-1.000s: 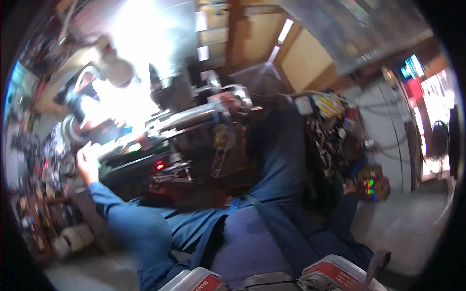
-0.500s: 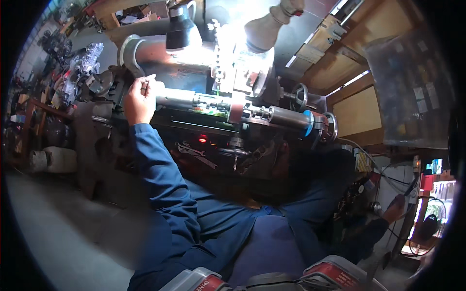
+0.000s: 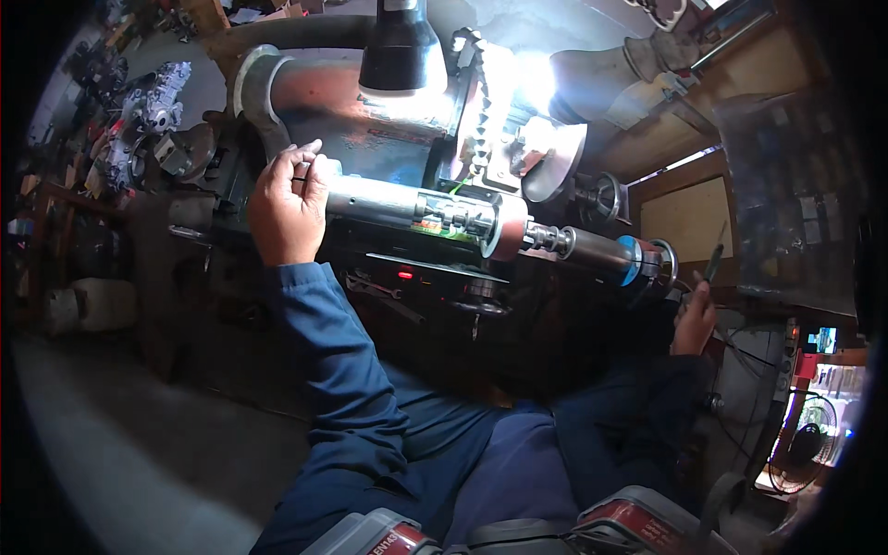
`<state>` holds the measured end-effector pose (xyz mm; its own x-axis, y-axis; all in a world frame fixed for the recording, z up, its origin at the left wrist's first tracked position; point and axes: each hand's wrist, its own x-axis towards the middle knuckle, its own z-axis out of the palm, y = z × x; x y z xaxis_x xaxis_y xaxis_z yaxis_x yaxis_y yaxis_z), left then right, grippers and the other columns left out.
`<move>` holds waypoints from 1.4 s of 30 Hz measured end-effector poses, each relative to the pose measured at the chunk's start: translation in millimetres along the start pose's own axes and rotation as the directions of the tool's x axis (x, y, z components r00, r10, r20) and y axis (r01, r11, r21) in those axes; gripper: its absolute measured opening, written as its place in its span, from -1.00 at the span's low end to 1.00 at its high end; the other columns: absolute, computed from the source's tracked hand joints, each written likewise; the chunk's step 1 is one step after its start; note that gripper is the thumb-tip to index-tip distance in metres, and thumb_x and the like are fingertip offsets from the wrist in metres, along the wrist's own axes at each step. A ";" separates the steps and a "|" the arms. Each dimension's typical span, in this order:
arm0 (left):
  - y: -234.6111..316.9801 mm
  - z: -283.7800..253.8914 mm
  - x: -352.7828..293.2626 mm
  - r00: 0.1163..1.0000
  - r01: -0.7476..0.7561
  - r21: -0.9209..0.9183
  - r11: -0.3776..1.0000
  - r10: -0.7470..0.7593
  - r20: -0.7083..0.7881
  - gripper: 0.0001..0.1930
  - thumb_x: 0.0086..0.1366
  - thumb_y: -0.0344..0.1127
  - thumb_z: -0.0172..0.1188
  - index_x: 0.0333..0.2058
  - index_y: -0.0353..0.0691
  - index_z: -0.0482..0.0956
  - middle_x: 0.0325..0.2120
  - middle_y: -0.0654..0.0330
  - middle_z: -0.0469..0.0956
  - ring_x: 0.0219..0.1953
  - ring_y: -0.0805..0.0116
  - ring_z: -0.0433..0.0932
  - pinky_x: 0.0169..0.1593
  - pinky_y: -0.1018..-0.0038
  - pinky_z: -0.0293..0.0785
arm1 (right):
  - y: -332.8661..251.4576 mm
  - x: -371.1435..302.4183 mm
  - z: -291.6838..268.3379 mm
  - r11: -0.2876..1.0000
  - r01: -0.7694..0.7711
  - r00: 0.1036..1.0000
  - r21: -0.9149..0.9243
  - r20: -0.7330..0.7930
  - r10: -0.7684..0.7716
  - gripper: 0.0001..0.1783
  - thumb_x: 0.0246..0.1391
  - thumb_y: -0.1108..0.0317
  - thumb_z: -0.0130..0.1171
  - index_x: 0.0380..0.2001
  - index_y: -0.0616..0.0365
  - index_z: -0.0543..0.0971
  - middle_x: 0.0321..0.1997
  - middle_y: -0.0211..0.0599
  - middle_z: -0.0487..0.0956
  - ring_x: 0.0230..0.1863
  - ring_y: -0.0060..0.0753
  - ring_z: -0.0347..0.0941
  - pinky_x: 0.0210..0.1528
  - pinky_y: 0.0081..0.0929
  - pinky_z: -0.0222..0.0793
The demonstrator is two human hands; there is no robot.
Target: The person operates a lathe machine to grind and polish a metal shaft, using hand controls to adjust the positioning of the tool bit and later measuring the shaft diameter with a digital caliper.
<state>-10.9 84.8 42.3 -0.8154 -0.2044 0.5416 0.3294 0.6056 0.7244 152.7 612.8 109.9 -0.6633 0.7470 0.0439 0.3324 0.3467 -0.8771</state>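
Our left hand (image 3: 291, 211) is at the left end of the bar (image 3: 375, 198), maybe steadying it; we can't tell its grip. The lamp (image 3: 402, 51) likely gives light. Our right hand (image 3: 694, 322) wraps a thin tool (image 3: 714, 261).

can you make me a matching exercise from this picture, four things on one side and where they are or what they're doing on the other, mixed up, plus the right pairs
1. blue-sleeved left hand
2. blue-sleeved right hand
3. black cone-shaped lamp
4. dark round caged fan

A. near the picture's top edge
B. gripping a slim dark tool
C. toward the lower right
D. at the left end of a silvery metal cylinder

Pairs: 1-D, 2-B, 3-A, 4-C
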 end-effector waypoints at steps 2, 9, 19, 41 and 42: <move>9.1 -2.3 0.3 1.000 0.017 0.044 0.999 -0.018 0.016 -0.86 0.28 -0.41 0.17 -0.22 -0.31 0.52 -0.17 0.12 0.63 -0.16 0.36 0.59 -0.09 0.48 0.53 | -1.0 -0.3 9.9 0.999 0.049 0.998 0.007 0.048 -0.050 -0.60 0.28 0.02 -0.01 -0.05 0.10 0.52 -0.59 -0.63 0.25 -0.65 -0.80 0.09 -0.63 -0.75 -0.02; 8.5 -2.4 1.8 1.000 0.029 0.028 0.999 -0.029 0.006 -0.88 0.27 -0.39 0.18 -0.27 -0.32 0.52 -0.15 0.14 0.62 -0.04 0.28 0.56 -0.04 0.44 0.54 | -71.7 -85.4 69.3 0.862 0.507 0.831 0.011 0.259 -0.493 -0.75 0.32 0.27 -0.07 -0.16 0.23 0.47 -0.55 -0.47 0.42 -0.58 -0.64 0.29 -0.54 -0.69 0.19; 11.0 -7.1 8.6 0.997 -0.057 0.125 0.991 0.064 -0.050 -0.87 0.09 -0.39 0.30 -0.35 -0.21 0.59 -0.29 0.15 0.64 -0.15 0.08 0.60 -0.15 0.31 0.53 | -81.1 -157.2 115.0 0.977 -0.145 0.632 0.158 0.775 -0.032 -0.49 0.21 0.23 0.15 0.14 0.32 0.42 -0.39 -0.37 0.51 -0.39 -0.56 0.38 -0.25 -0.60 0.31; 8.6 -0.7 5.8 0.998 -0.017 0.070 0.997 0.021 -0.055 -0.89 0.13 -0.39 0.31 -0.39 -0.23 0.57 -0.27 0.13 0.65 -0.11 0.13 0.60 -0.24 0.41 0.60 | -87.6 -222.6 181.7 0.462 -0.799 0.452 0.386 0.891 0.037 -0.66 0.36 0.11 -0.21 0.05 0.07 0.28 -0.64 -0.48 0.18 -0.74 -0.70 -0.01 -0.69 -0.68 -0.05; 8.6 0.1 4.6 0.998 0.006 0.038 0.999 -0.003 -0.070 -0.89 0.12 -0.38 0.32 -0.39 -0.23 0.57 -0.27 0.12 0.65 -0.11 0.16 0.60 -0.25 0.42 0.60 | -89.4 -226.0 184.7 0.469 -0.792 0.460 0.391 0.887 0.038 -0.65 0.37 0.10 -0.25 0.05 0.06 0.27 -0.65 -0.49 0.16 -0.74 -0.69 -0.01 -0.69 -0.68 -0.05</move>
<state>-11.9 89.1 51.1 -0.7811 -0.2593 0.5680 0.3066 0.6332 0.7107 149.1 308.1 90.0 -0.8873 -0.1462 -0.4375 0.4195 -0.6503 -0.6334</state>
